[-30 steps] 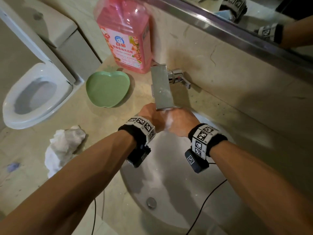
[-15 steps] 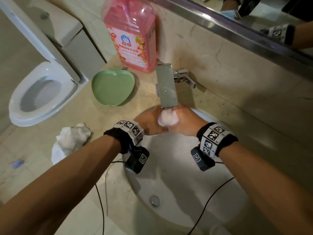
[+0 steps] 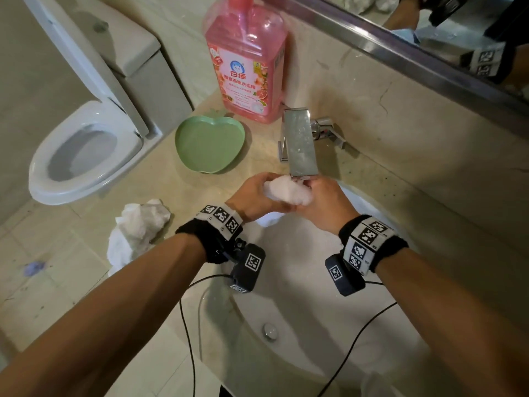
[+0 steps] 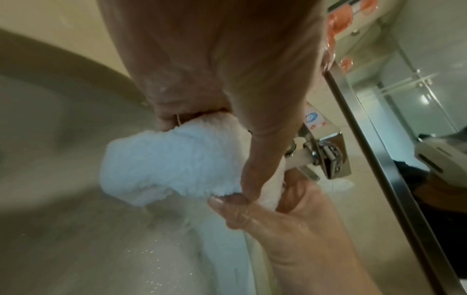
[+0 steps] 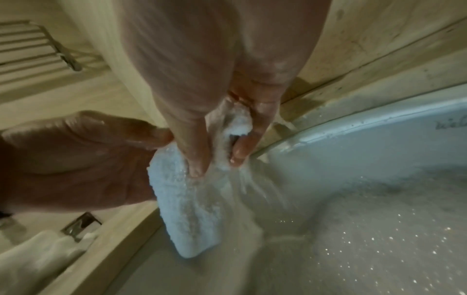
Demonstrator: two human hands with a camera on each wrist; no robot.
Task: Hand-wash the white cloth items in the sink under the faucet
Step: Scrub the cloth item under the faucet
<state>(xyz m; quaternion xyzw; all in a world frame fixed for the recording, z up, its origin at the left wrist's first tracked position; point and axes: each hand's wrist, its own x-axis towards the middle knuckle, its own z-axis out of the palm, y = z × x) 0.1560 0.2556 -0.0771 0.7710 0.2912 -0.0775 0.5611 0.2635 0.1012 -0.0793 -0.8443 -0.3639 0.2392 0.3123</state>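
A wet white cloth (image 3: 287,191) is bunched between both hands right under the flat steel faucet (image 3: 300,144), above the back of the white sink (image 3: 303,305). My left hand (image 3: 254,196) grips its left end; in the left wrist view the fingers curl round the fluffy cloth (image 4: 171,163). My right hand (image 3: 323,202) pinches the other end, with thumb and fingers closed on the cloth (image 5: 192,203) as water runs off it into the basin. A second crumpled white cloth (image 3: 137,227) lies on the counter, left of the sink.
A pink detergent bottle (image 3: 247,61) stands against the wall behind a green apple-shaped dish (image 3: 210,144). The toilet (image 3: 83,153) is at the left beyond the counter edge. A mirror (image 3: 429,30) runs along the back wall. Black cables (image 3: 186,325) trail from the wrist cameras over the sink.
The cloth, earlier mostly covered by the two hands, now shows as a white bunch between them under the spout. The hands have turned slightly apart while the view has shifted right.
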